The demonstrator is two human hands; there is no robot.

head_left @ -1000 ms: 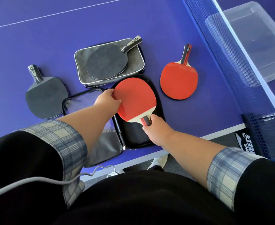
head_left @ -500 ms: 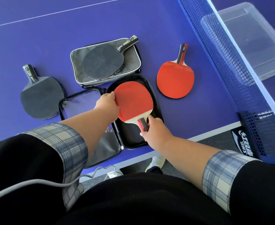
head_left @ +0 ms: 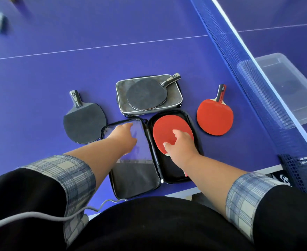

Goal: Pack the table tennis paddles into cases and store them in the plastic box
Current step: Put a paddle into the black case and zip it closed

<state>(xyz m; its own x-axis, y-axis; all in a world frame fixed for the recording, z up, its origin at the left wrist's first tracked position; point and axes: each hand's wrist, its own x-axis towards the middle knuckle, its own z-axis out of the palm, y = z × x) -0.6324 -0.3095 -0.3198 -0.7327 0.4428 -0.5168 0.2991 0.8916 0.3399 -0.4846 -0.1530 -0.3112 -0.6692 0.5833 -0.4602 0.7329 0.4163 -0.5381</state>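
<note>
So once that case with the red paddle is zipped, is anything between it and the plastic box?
Yes, the net. The open case lies on the near side of the table, and the plastic box sits beyond the net, to the right. The case would have to be lifted over it. The other red paddle also lies between them.

The right hand (head_left: 182,144) presses flat on a red paddle (head_left: 169,132) lying in the open black case (head_left: 149,160); the left hand (head_left: 123,136) rests on the case's clear flap.
</note>
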